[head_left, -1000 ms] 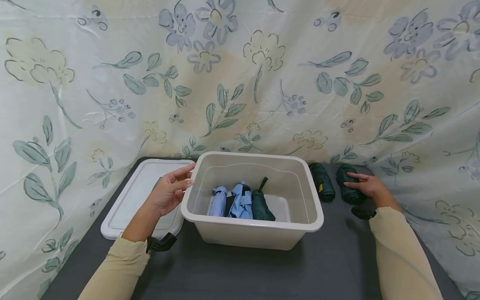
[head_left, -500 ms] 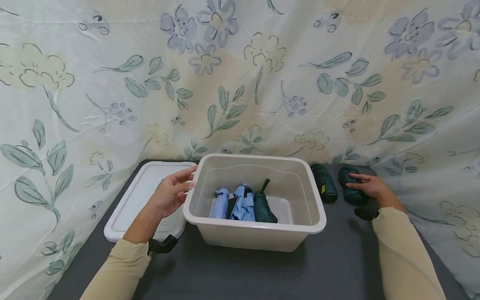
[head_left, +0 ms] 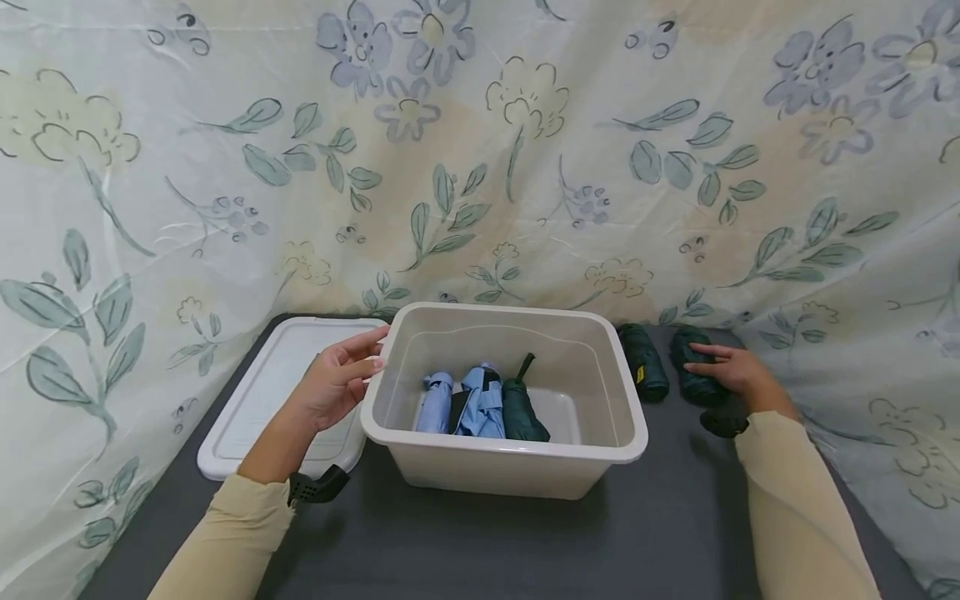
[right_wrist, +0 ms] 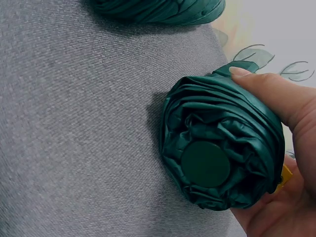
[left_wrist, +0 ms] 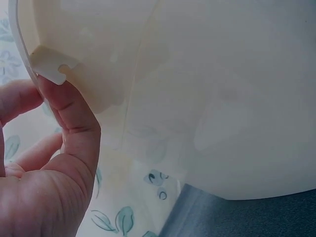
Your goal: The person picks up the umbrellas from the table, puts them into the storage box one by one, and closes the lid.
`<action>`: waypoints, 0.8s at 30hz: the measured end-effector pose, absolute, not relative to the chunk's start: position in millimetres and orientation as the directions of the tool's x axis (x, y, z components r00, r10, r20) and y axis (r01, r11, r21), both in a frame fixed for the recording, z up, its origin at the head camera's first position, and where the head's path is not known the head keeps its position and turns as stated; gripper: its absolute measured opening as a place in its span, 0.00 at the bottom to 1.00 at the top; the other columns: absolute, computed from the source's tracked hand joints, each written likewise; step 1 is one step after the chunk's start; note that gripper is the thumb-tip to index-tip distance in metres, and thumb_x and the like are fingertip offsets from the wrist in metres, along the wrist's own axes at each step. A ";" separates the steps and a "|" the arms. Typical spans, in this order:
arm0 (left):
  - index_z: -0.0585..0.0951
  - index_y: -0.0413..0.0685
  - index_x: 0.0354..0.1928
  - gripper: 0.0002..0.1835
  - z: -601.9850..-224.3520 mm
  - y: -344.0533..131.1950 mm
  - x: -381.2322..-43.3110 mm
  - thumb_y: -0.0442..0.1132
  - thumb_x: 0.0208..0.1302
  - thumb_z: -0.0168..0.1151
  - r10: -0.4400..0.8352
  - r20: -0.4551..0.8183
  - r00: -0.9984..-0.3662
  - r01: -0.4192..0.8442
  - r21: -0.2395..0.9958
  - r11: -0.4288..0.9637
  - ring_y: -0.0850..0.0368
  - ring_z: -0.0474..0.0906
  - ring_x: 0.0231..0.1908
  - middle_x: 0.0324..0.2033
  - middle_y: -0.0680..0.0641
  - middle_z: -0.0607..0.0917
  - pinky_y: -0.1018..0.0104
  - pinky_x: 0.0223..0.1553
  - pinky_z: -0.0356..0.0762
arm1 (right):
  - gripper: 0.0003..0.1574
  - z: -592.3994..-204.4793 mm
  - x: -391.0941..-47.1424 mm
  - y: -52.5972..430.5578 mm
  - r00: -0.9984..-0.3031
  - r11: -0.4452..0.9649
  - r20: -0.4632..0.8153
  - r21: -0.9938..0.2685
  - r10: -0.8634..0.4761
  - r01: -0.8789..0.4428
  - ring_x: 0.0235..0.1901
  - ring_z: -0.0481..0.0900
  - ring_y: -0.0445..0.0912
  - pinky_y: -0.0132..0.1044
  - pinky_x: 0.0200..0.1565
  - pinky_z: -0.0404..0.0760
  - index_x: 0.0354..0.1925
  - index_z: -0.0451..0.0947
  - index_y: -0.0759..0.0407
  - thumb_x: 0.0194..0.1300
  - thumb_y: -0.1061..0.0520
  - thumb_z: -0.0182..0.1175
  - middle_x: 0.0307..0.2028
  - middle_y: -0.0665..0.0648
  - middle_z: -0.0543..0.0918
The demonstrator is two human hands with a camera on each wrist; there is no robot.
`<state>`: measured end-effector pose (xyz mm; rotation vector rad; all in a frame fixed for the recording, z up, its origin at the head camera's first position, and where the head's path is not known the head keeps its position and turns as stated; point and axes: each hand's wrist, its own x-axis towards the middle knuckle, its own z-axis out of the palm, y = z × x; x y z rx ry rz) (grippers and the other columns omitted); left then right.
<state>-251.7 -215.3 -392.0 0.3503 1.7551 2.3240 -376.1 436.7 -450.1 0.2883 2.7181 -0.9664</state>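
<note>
A beige plastic bin (head_left: pixel 498 471) stands mid-table, and my left hand (head_left: pixel 335 382) pinches its left rim. In the left wrist view the thumb (left_wrist: pixel 79 118) lies just under the rim, fingers on its other side. On the table at the right, my right hand (head_left: pixel 738 375) holds a rolled dark green folding umbrella (right_wrist: pixel 222 118), thumb along one side and fingers round the other; its round end cap faces the right wrist camera. Inside the bin lie a rolled light blue umbrella (head_left: pixel 436 404), a looser blue one (head_left: pixel 483 408) with black showing, and a dark green one (head_left: pixel 523 414).
Another dark green folding umbrella (head_left: pixel 643 364) lies between the bin and my right hand. A white lid (head_left: pixel 262 400) lies flat at the left, partly under my left arm. The dark grey table (head_left: pixel 465 550) backs onto a flower-patterned curtain (head_left: pixel 450 167).
</note>
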 end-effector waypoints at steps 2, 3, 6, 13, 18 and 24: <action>0.56 0.38 0.79 0.36 -391.5 -214.8 -251.9 0.28 0.74 0.56 0.304 0.055 -0.951 -0.029 0.964 -0.264 0.61 0.86 0.43 0.47 0.50 0.82 0.65 0.48 0.87 | 0.55 -449.5 -375.4 436.7 -0.952 0.759 -0.289 -0.597 0.098 0.259 0.75 0.44 0.76 0.72 0.73 0.52 0.79 0.54 0.54 0.67 0.32 0.63 0.76 0.80 0.44; 0.56 0.38 0.79 0.36 -391.5 -214.8 -251.9 0.28 0.74 0.56 0.305 0.053 -0.951 -0.032 0.964 -0.265 0.61 0.86 0.43 0.47 0.50 0.82 0.65 0.48 0.87 | 0.55 -449.2 -375.3 437.1 -0.954 0.762 -0.285 -0.596 0.092 0.252 0.75 0.44 0.76 0.71 0.73 0.53 0.79 0.54 0.55 0.68 0.32 0.63 0.76 0.80 0.44; 0.56 0.37 0.79 0.36 -391.9 -214.6 -251.4 0.27 0.74 0.56 0.305 0.053 -0.951 -0.035 0.960 -0.277 0.61 0.86 0.42 0.46 0.51 0.83 0.65 0.48 0.87 | 0.54 -446.6 -373.8 435.7 -0.956 0.766 -0.283 -0.596 0.081 0.242 0.75 0.45 0.76 0.71 0.73 0.53 0.79 0.55 0.56 0.68 0.33 0.63 0.76 0.81 0.44; 0.57 0.38 0.79 0.36 -389.7 -215.9 -252.1 0.28 0.73 0.57 0.303 0.053 -0.952 -0.032 0.963 -0.269 0.61 0.86 0.44 0.46 0.51 0.82 0.64 0.49 0.87 | 0.53 -443.4 -375.7 429.9 -0.956 0.790 -0.270 -0.558 0.117 0.254 0.75 0.46 0.75 0.69 0.73 0.55 0.78 0.58 0.58 0.66 0.35 0.65 0.76 0.79 0.45; 0.57 0.38 0.79 0.36 -387.8 -215.8 -253.2 0.28 0.73 0.57 0.295 0.045 -0.954 -0.036 0.964 -0.264 0.61 0.86 0.44 0.47 0.51 0.82 0.64 0.49 0.87 | 0.53 -445.5 -377.6 426.1 -0.958 0.773 -0.238 -0.572 0.162 0.273 0.75 0.46 0.74 0.69 0.73 0.55 0.76 0.60 0.58 0.64 0.37 0.68 0.78 0.76 0.44; 0.58 0.39 0.79 0.35 -388.4 -217.3 -256.6 0.28 0.74 0.57 0.290 0.037 -0.956 -0.038 0.968 -0.250 0.61 0.86 0.44 0.47 0.51 0.82 0.64 0.49 0.87 | 0.51 -448.5 -378.7 422.6 -0.957 0.765 -0.210 -0.577 0.200 0.286 0.74 0.52 0.74 0.69 0.72 0.59 0.75 0.64 0.59 0.63 0.39 0.69 0.77 0.77 0.48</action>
